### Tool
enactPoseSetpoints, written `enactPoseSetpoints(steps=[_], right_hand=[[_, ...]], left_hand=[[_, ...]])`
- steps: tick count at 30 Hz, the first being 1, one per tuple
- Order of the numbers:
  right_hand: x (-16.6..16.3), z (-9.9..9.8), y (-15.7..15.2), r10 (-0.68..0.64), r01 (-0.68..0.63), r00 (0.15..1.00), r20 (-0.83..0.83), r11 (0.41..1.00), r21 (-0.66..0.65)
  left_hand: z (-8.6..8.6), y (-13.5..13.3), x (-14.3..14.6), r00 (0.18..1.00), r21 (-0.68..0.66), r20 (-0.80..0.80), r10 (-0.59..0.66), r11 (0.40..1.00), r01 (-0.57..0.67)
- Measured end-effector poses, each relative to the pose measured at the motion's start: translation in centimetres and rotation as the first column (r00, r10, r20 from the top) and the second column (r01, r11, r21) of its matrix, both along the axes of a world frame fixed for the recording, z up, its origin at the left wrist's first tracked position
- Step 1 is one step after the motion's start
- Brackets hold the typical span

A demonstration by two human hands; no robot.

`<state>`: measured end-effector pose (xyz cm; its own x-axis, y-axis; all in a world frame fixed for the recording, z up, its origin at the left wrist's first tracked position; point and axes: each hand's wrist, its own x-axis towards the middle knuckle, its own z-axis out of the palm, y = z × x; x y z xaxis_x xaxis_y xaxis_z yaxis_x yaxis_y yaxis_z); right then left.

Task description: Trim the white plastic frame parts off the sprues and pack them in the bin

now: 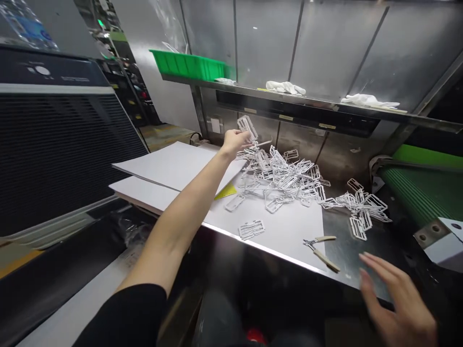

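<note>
My left hand reaches to the back of the bench, its fingers closed on a white plastic frame lifted above the pile. Beneath and right of it lies a tangled heap of white plastic frames. A few single frames rest nearer the front edge. My right hand, a little blurred, hovers at the bench's front right with fingers apart and nothing in it. Closest to it are side cutters with cream handles, lying spread on white paper.
White sheets are stacked at the left over a yellow piece. A smaller heap of frames sits right. Above, a shelf holds a green tray and white gloves. A green ribbed conveyor belt stands far right.
</note>
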<state>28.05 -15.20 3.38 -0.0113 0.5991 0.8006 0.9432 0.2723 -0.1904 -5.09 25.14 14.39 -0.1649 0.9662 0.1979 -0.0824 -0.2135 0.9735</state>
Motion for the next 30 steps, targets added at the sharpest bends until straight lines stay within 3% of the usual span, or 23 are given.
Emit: enactPoseSetpoints(steps=[4, 7, 9, 10, 13, 15, 18, 22, 25, 30], right_hand=[[-4.1, -0.6, 3.9, 0.224, -0.232, 0.967, -0.118, 0.971, -0.057], [-5.0, 0.4, 9.4, 0.174, -0.26, 0.863, -0.475, 0.958, -0.121], [-4.0, 1.1, 13.8, 0.099, -0.333, 0.594, -0.798, 0.934, -0.132], [-3.1, 1.3, 15.9, 0.078, -0.325, 0.532, -0.843, 0.938, -0.119], [0.4, 1.4, 20.1, 0.059, -0.304, 0.454, -0.889, 0.948, -0.092], [2.7, 1.1, 21.0, 0.047, -0.272, 0.428, -0.902, 0.959, -0.079], [5.4, 0.5, 20.0, 0.014, -0.218, 0.389, -0.921, 0.973, -0.077], [6.6, 0.1, 16.3, -0.032, -0.205, 0.348, -0.937, 0.973, -0.11], [5.6, -0.2, 11.7, -0.083, -0.255, 0.323, -0.943, 0.952, -0.172], [1.7, -1.6, 3.1, -0.063, -0.464, 0.259, -0.964, 0.867, -0.182]], left_hand=[[0.5, -1.5, 1.5, 0.976, -0.014, 0.207, -0.067, 0.997, 0.072], [-0.3, -3.7, 4.7, 0.938, -0.025, 0.301, -0.17, 0.982, 0.186], [-1.3, -5.5, 7.5, 0.909, -0.044, 0.339, -0.244, 0.961, 0.274], [-1.9, -6.4, 8.8, 0.893, -0.057, 0.35, -0.284, 0.945, 0.322], [-4.0, -8.6, 12.3, 0.847, -0.136, 0.342, -0.406, 0.871, 0.472], [-5.4, -9.6, 14.0, 0.825, -0.22, 0.311, -0.471, 0.809, 0.545], [-6.5, -10.4, 15.4, 0.811, -0.296, 0.269, -0.52, 0.757, 0.583], [-7.0, -12.2, 14.9, 0.802, -0.254, 0.242, -0.546, 0.762, 0.595], [-8.2, -15.2, 12.1, 0.799, -0.253, 0.225, -0.558, 0.758, 0.601], [-12.3, -22.5, 4.9, 0.832, -0.39, 0.218, -0.51, 0.736, 0.553]])
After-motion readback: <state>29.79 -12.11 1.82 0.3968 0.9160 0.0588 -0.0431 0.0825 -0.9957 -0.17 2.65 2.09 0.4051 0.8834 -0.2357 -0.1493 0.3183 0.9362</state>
